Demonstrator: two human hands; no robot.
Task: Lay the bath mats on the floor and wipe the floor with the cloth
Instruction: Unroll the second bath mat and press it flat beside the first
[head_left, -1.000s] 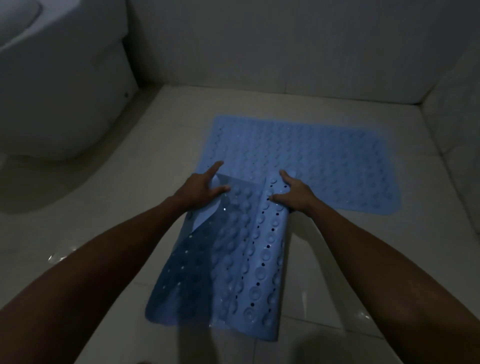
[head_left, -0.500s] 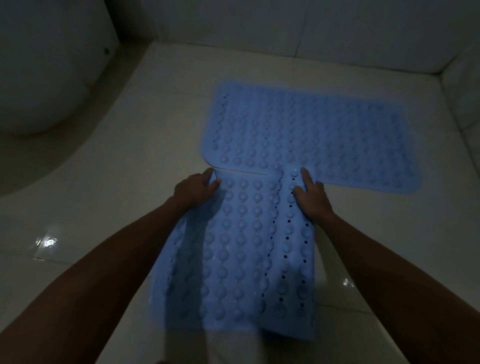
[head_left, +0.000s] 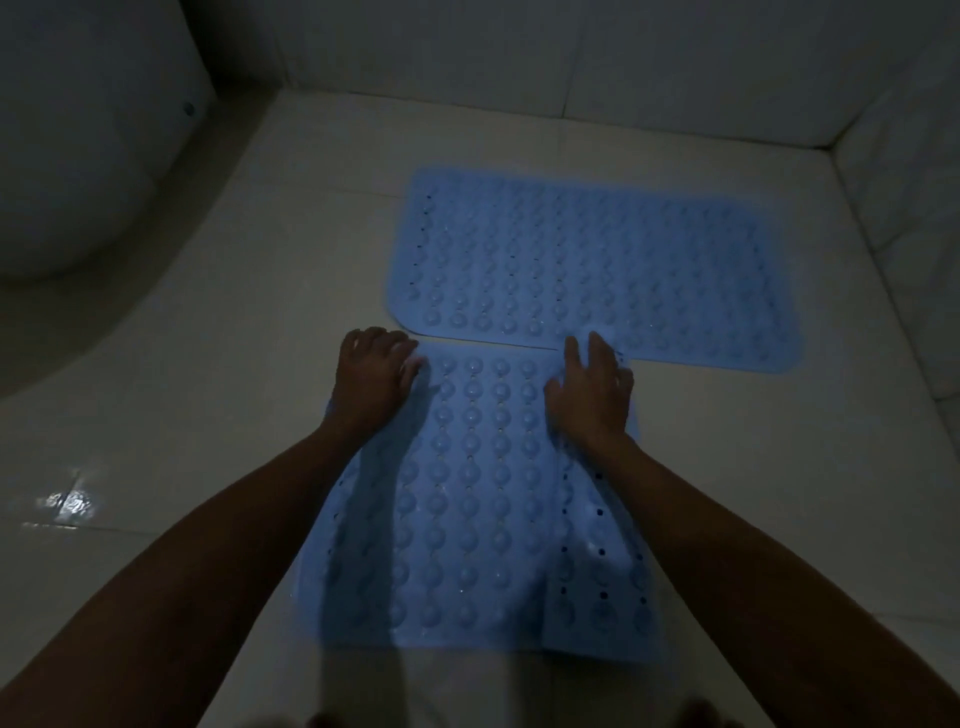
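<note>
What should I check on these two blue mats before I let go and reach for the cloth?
1. Far mat lying flat on the floor: ok.
2. Near mat fully flat: not ok, a ridge runs down its right side.
3. Near mat's top edge meets the far mat: ok at the left; under the right hand cannot tell.
4. Left hand on the near mat's top left corner: ok.
5. Right hand spread flat near the top right corner: ok.
6. Cloth within reach: cannot tell, none in view.
</note>
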